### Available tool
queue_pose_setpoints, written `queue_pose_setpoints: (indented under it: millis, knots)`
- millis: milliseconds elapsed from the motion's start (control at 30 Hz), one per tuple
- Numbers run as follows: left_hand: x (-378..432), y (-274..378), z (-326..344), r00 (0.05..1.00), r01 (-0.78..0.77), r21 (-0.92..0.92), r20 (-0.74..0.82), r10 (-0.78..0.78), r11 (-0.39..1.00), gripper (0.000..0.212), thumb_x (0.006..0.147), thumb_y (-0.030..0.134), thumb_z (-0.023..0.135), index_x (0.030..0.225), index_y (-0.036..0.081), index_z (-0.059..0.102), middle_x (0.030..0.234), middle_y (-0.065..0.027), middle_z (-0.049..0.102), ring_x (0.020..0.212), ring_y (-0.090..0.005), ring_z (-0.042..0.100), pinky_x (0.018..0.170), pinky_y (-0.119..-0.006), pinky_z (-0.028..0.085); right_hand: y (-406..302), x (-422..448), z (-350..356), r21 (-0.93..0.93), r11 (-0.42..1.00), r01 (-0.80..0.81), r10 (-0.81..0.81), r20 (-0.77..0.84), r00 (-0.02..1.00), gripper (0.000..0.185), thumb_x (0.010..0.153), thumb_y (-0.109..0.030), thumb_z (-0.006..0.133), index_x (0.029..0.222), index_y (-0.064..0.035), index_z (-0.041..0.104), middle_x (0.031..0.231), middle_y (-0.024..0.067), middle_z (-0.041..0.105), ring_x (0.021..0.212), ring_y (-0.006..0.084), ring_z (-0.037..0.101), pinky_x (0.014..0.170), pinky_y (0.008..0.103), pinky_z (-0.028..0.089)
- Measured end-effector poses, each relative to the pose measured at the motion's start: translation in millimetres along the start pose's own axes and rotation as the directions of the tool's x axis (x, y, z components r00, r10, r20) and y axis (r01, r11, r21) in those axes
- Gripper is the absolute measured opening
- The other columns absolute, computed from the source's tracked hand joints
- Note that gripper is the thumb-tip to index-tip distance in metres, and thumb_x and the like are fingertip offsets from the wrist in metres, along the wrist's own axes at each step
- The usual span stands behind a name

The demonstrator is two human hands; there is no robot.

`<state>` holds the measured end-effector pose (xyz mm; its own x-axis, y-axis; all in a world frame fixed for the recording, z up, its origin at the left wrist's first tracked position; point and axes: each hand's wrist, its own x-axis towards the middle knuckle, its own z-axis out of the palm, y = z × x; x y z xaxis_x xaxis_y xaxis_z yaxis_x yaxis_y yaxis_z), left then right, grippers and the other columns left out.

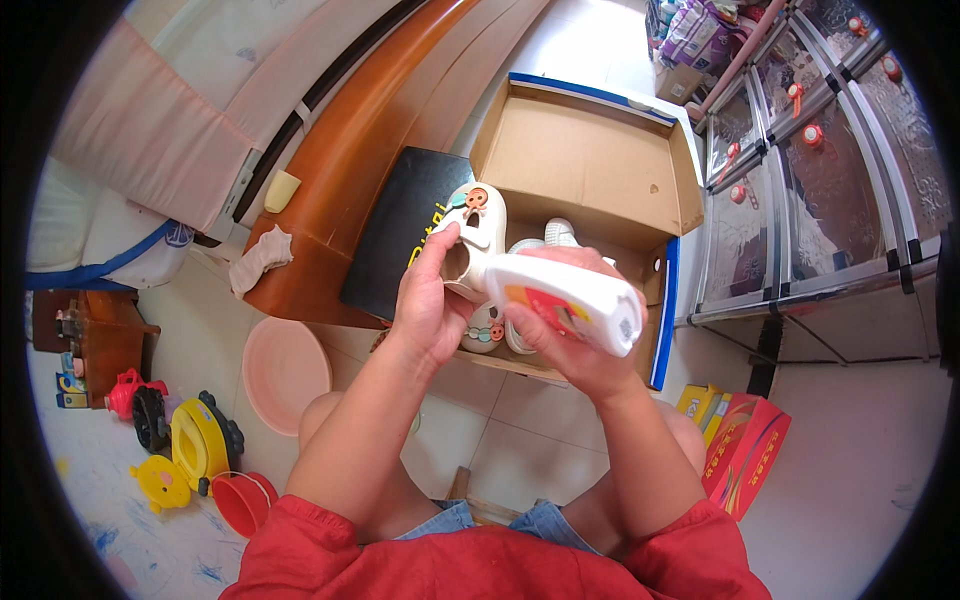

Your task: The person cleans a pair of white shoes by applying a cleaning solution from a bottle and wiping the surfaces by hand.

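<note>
A white clog [489, 202] with rubber charms on its toe is gripped in my left hand [429, 309], thumb on its upper. My right hand [581, 349] holds a white plastic bottle [555, 281] with a red and yellow label. The bottle is tipped sideways, its neck end at the clog's opening; whether anything flows out cannot be seen. Beneath both hands stands a cardboard box [574, 150] with blue edges and its lid raised. Inside lie the matching clog [482, 341] and more white shoes [560, 231], partly hidden by the bottle and my right hand.
A black box [409, 202] lies beside the brown sofa arm [315, 247]. On the left floor are a pink basin [287, 375], a yellow child's potty [196, 442] and a red bucket [244, 502]. A glass-fronted cabinet [817, 187] and a red box [746, 450] stand on the right.
</note>
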<state>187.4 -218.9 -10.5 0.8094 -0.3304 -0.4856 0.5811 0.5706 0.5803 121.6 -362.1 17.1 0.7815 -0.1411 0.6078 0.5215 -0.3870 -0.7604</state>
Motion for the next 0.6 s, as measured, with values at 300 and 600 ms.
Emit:
queue_pose_setpoints:
  millis: [300, 600]
  knots:
    - [-1, -4, -1, 0.999, -0.034, 0.045, -0.022, 0.035, 0.998, 0.041, 0.093, 0.034, 0.056, 0.122, 0.006, 0.052, 0.116, -0.0066, 0.058, 0.104, -0.0181, 0.058, 0.088, -0.036, 0.049, 0, 1, 1, -0.007, 0.999, 0.032, -0.032, -0.011, 0.999, 0.032, 0.068, -0.004, 0.08, 0.097, 0.0, 0.068, 0.094, 0.0128, 0.069, 0.081, 0.0248, 0.066, 0.071, 0.0312, 0.053]
    - [-5, -3, 8, 0.999, -0.024, 0.056, -0.032, 0.025, 0.998, 0.04, 0.093, 0.034, 0.055, 0.122, 0.006, 0.052, 0.113, -0.0054, 0.06, 0.103, -0.0175, 0.059, 0.088, -0.035, 0.048, 5, -5, 2, 0.014, 0.995, -0.102, 0.103, -0.145, 0.984, 0.028, 0.069, -0.005, 0.08, 0.094, 0.0005, 0.068, 0.094, 0.013, 0.069, 0.08, 0.0251, 0.067, 0.071, 0.032, 0.053]
